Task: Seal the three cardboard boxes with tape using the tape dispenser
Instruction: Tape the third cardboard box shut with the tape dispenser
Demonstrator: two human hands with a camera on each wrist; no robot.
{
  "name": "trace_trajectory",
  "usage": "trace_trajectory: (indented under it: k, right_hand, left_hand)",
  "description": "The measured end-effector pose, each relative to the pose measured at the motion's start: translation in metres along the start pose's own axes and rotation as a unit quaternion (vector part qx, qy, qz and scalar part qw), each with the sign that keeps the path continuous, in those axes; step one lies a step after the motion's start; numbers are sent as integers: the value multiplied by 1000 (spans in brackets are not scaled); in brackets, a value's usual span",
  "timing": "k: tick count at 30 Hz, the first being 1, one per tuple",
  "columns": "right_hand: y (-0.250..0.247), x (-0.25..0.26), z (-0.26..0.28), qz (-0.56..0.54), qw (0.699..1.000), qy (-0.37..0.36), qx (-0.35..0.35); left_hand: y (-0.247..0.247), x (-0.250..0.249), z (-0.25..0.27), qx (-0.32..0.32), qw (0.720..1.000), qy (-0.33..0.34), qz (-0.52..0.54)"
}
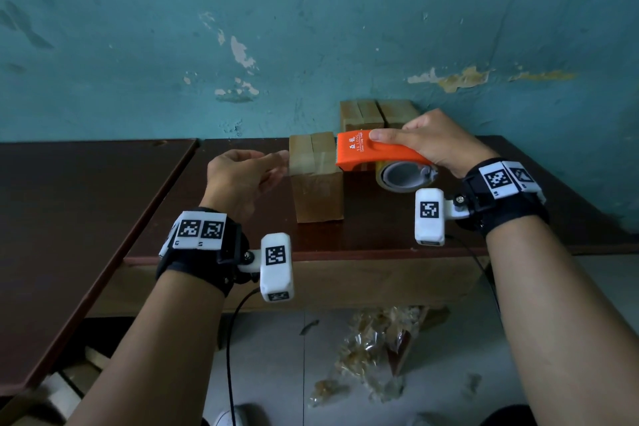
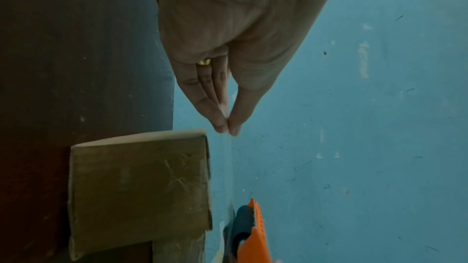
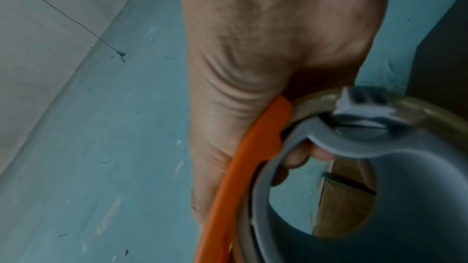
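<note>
Nearest the camera, under the front edge of the dark wooden table, crumpled clear tape scraps lie on the pale floor, and black cables hang from both wrist cameras.

On the table, the nearest cardboard box stands upright, its top already crossed by strips of clear tape. The left hand hovers just to the left of this box, at the height of its top edge. The left wrist view shows its fingertips and thumb pressed together, pinching the end of a clear tape strip that stretches past the box's top towards the orange tape dispenser. A gold ring sits on one finger.

The right hand grips the dispenser from above, just right of the nearest box, with the thumb laid along the orange body and the other fingers curled under it, as the right wrist view shows. The dispenser's toothed front end sits at the box's top right edge; whether it touches the box I cannot tell. Its tape roll, with a grey core, hangs below the hand.

Behind the nearest box, two more cardboard boxes stand side by side against the peeling teal wall, partly hidden by the right hand and the dispenser; the left one has tape across its top.
</note>
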State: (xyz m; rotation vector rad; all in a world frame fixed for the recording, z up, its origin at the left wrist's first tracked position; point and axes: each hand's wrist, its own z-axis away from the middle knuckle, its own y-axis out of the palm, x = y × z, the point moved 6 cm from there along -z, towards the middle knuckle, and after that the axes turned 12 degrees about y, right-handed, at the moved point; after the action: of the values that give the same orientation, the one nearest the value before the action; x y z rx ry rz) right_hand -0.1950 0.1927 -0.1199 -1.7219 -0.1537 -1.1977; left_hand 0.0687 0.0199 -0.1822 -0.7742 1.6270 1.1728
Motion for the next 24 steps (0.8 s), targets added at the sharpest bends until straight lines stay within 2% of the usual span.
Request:
trace_trajectory:
  k: [9, 24]
  right_hand:
    - [11, -5, -6, -2, 999, 30, 14]
    - [15, -14, -10, 8, 999, 27, 29]
  left_hand:
    - [-3, 9, -2, -26, 999, -6, -25]
    - [-6, 19, 0, -33, 997, -18, -74]
